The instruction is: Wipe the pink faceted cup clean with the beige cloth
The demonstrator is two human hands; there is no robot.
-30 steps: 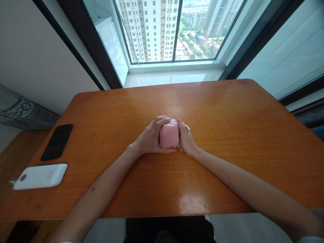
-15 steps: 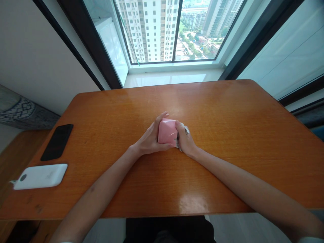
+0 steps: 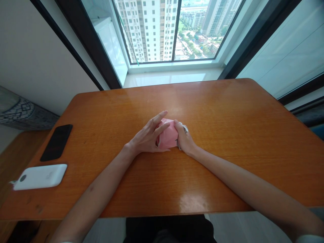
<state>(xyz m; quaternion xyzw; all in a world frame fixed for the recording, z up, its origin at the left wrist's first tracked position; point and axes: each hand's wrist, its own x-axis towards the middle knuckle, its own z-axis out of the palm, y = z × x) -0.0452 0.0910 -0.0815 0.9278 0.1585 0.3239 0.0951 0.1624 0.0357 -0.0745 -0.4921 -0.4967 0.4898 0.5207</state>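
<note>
Near the middle of the table [image 3: 227,135], both of my hands are on a small, boxy pink packet [image 3: 168,136] with a slightly shiny, creased surface. My right hand [image 3: 186,138] grips its right end, the thumb pressed on the upper right edge. Something whitish shows by those fingers, too small to make out. Around the packet's left end is my left hand [image 3: 148,135], its fingers spread, one lying over the upper left face and the thumb along the bottom edge. The packet's underside and most of the right fingertips are hidden.
A black phone [image 3: 56,142] lies on the table's left side. Closer to me is a white, rounded flat device [image 3: 42,176] with a short cord at its left end. Beyond the table's far edge is a window [image 3: 174,33] with a white sill [image 3: 172,78].
My left hand has shifted slightly left and turned, and one finger now lies across the pink packet's face. The packet has tilted a little; my right hand keeps its grip.
</note>
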